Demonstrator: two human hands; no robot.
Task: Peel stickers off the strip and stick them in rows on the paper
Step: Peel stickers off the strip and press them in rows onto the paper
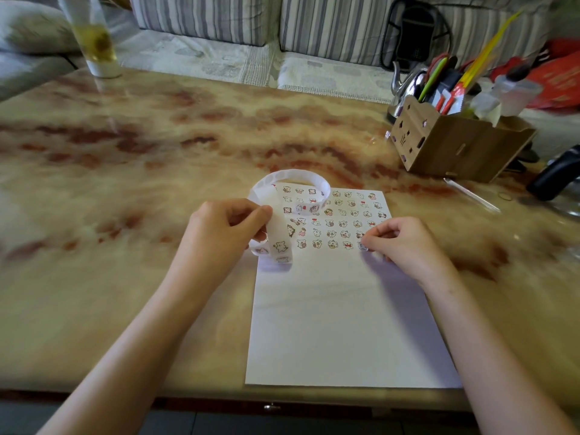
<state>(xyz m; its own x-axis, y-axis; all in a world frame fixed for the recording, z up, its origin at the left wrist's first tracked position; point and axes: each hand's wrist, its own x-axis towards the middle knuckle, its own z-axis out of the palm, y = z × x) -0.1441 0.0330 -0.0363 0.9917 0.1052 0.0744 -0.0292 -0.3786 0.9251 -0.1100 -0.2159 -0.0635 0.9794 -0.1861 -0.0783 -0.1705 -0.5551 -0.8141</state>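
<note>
A glass (pixel 94 42) and a cardboard pen holder (pixel 452 142) stand on the marbled table (pixel 157 136).

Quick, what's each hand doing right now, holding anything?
Left hand: closed, gripping the sticker strip over the paper.
Right hand: closed, fingertips pinching a sticker at the end of the lowest row.
</note>
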